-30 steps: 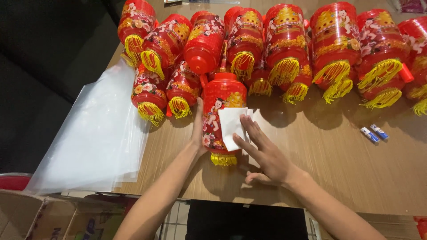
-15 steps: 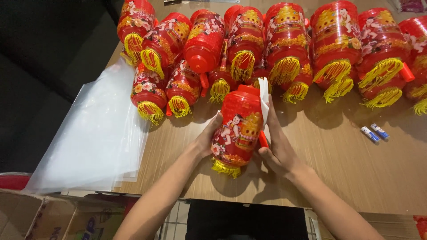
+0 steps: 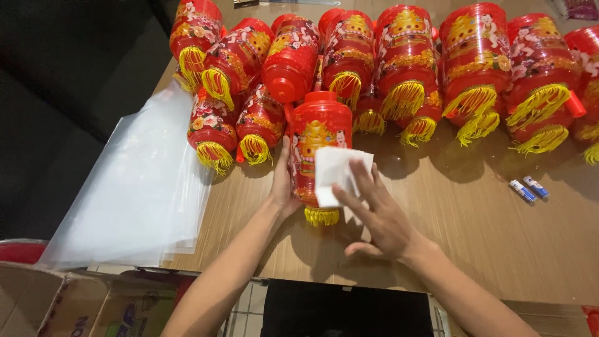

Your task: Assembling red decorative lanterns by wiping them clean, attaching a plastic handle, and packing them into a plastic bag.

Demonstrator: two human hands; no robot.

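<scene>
We have one view only, from a camera on the head, looking steeply down and forward over the table (image 3: 474,237). It sits close, arm's reach above the hands, with the table's near edge low in frame.

A wooden table (image 3: 474,237) with a warm brown grain fills most of the view — lit evenly from above, soft shadows on its top. Left of the table lies a dark, dim floor (image 3: 56,93); below its near edge sit cardboard boxes (image 3: 75,306).
</scene>
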